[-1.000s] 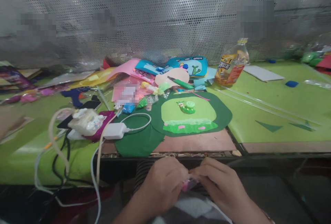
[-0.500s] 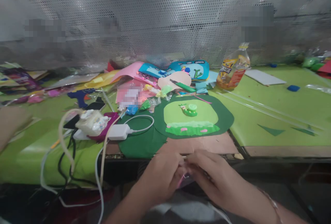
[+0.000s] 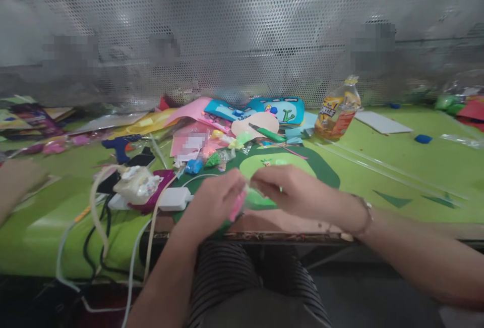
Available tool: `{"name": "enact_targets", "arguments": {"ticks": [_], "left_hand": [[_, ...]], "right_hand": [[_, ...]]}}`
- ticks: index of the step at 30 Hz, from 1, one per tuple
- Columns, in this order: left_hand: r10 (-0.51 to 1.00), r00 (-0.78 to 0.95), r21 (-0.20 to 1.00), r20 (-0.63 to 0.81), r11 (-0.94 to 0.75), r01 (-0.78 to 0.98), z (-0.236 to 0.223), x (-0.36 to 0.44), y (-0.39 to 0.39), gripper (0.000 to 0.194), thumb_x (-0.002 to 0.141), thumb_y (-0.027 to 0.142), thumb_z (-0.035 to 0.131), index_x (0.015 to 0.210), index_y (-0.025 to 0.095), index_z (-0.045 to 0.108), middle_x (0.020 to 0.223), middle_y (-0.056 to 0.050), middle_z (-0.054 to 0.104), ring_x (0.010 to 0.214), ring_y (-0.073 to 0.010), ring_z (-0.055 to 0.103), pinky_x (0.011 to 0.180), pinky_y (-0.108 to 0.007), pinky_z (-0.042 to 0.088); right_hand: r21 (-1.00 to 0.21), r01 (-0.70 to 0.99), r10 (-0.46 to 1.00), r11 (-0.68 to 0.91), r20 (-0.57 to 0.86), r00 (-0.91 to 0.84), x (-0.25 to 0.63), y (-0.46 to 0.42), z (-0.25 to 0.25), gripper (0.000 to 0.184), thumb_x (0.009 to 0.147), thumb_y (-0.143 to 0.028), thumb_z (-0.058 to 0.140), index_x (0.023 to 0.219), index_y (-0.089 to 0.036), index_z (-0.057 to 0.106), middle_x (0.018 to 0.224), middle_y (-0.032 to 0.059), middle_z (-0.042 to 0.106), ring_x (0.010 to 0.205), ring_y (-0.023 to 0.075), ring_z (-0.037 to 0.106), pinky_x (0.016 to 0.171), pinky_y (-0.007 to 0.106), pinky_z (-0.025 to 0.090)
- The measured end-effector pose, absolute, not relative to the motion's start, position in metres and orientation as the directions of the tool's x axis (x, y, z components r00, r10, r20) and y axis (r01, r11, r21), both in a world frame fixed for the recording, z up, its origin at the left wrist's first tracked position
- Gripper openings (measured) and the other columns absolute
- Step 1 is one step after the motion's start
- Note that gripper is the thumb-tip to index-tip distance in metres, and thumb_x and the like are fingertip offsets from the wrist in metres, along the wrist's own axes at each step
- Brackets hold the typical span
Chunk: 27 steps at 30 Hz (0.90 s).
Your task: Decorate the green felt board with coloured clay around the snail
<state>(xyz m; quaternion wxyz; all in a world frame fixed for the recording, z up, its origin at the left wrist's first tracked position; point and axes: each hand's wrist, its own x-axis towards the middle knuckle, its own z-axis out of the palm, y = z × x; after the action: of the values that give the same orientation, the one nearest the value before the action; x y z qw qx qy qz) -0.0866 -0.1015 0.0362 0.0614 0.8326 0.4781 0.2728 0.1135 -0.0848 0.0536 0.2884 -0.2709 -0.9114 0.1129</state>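
My left hand (image 3: 217, 197) is closed around a pink piece (image 3: 238, 204) that seems to sit in clear plastic; blur hides its exact kind. Close beside it, my right hand (image 3: 282, 184) has its fingers pinched together, apparently on the plastic's edge. Both hands are raised over the front of a dark green rounded sheet (image 3: 327, 169). On that sheet lies a light green panel (image 3: 249, 164). A small green snail figure (image 3: 266, 162) on the panel is mostly hidden by my right hand.
Left of my hands stand a white charger (image 3: 174, 199), cables and a blue glue gun (image 3: 120, 146). Clay packets, a green cutter (image 3: 270, 134) and a snack-labelled bottle (image 3: 336, 111) lie or stand behind. Another person's hand (image 3: 20, 179) is at far left.
Both my hands have risen from below the table edge to over the green sheet, bringing the pink piece along. They now cover most of the snail. The view has shifted slightly.
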Motion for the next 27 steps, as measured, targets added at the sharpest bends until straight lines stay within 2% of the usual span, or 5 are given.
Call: {"name": "enact_targets", "arguments": {"ticks": [2,6,12,20,27], "left_hand": [[0.900,0.174,0.335,0.399,-0.320,0.886,0.052,-0.093,-0.087,0.029,0.093,0.037,0.030,0.078,0.022,0.050,0.060,0.003,0.053,0.058,-0.0143,0.054,0.057,-0.025,0.039],[0.929,0.015,0.197,0.370,-0.094,0.976,0.078,-0.104,-0.053,0.024,0.090,0.029,0.031,0.098,0.019,0.051,0.080,-0.005,0.060,0.075,-0.0220,0.058,0.061,-0.030,0.041],[0.938,0.137,-0.070,0.319,-0.121,0.990,0.095,-0.101,-0.002,0.030,0.088,0.022,0.034,0.106,0.020,0.058,0.101,-0.009,0.064,0.092,-0.0242,0.059,0.073,-0.032,0.044],[0.958,0.108,-0.148,0.265,-0.070,0.987,0.064,-0.097,0.046,0.034,0.091,0.028,0.037,0.105,0.018,0.065,0.118,-0.014,0.060,0.113,-0.0306,0.050,0.091,-0.043,0.038],[0.997,0.082,-0.202,-0.003,-0.081,0.976,0.029,-0.099,0.062,0.038,0.087,0.035,0.057,0.121,0.018,0.054,0.134,-0.010,0.047,0.123,-0.0285,0.044,0.102,-0.055,0.033]], "right_hand": [[-0.391,0.457,0.599,0.799,0.447,-0.665,0.121,-0.059,0.059,0.025,0.092,-0.024,0.040,0.074,-0.018,0.055,0.064,0.0009,0.055,0.058,0.0119,0.048,0.055,0.024,0.035],[-0.551,0.583,0.802,0.597,0.403,-0.440,0.145,-0.003,0.050,0.018,0.084,-0.025,0.048,0.077,-0.016,0.062,0.058,-0.0010,0.058,0.054,0.0112,0.051,0.053,0.022,0.037],[-0.641,0.606,0.882,0.471,0.361,-0.303,0.179,0.032,0.015,0.019,0.077,-0.024,0.046,0.074,-0.016,0.062,0.052,-0.0009,0.058,0.049,0.0127,0.056,0.050,0.022,0.041],[-0.663,0.593,0.888,0.458,0.363,-0.281,0.177,0.026,0.013,0.017,0.078,-0.025,0.048,0.075,-0.018,0.063,0.054,-0.0017,0.061,0.051,0.0123,0.057,0.052,0.022,0.044],[-0.660,0.602,0.893,0.449,0.347,-0.285,0.174,0.026,0.010,0.017,0.079,-0.024,0.049,0.075,-0.017,0.064,0.054,-0.0011,0.061,0.050,0.0128,0.058,0.052,0.023,0.044]]}}
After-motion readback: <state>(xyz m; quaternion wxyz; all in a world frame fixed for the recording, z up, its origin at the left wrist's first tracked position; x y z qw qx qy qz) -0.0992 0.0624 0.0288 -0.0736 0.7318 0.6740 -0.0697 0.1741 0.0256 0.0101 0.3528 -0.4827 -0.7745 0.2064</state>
